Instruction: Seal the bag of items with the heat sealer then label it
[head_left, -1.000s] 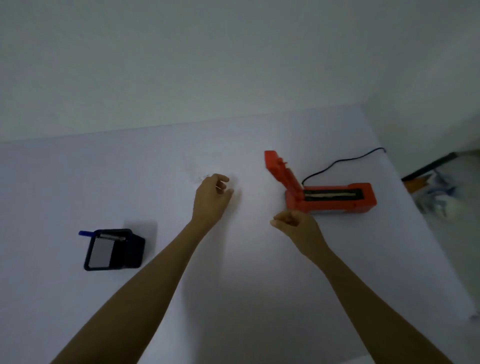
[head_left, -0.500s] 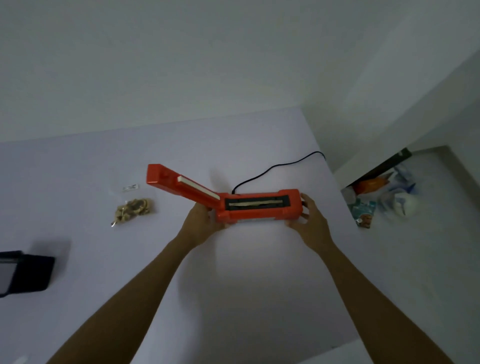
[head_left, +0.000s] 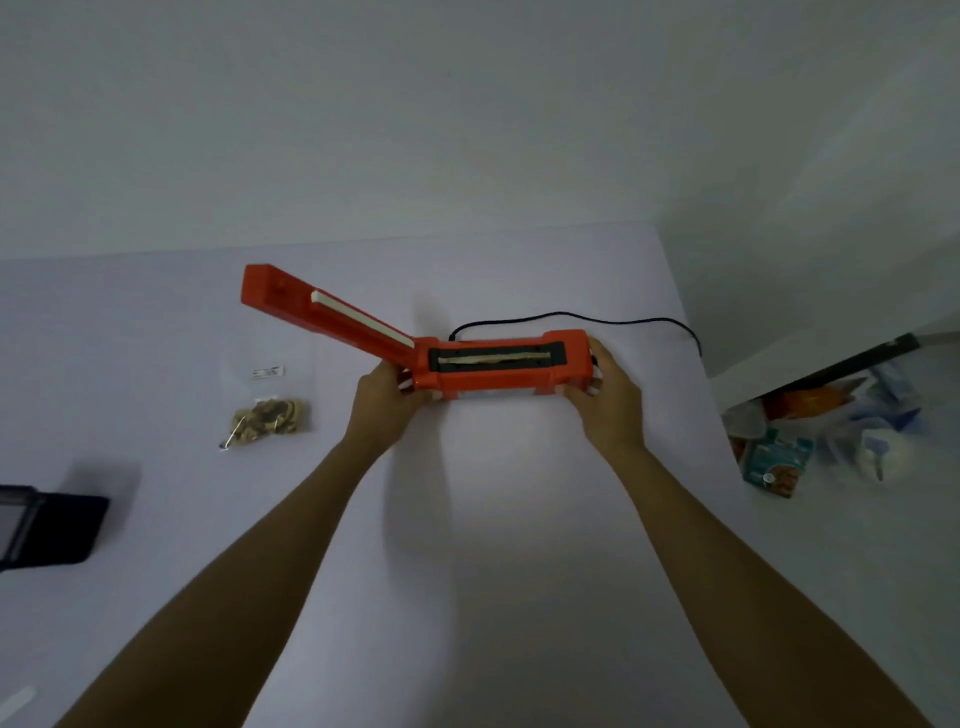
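Note:
An orange heat sealer (head_left: 498, 364) lies across the middle of the white table (head_left: 467, 519), its lid raised and slanting up to the left. My left hand (head_left: 384, 400) grips the hinge end of its base. My right hand (head_left: 608, 395) grips the opposite end. A clear bag (head_left: 267, 415) holding small brownish items lies flat on the table to the left of the sealer, with a small white label (head_left: 267, 372) near its top.
The sealer's black cord (head_left: 571, 317) runs back and right over the table edge. A black holder (head_left: 47, 525) sits at the left edge. Packets and plastic bags (head_left: 831, 436) lie on the floor to the right. A wall rises behind the table.
Both hands left the bag area and took hold of the sealer at its two ends. The view swung right, so the black holder slid to the left edge.

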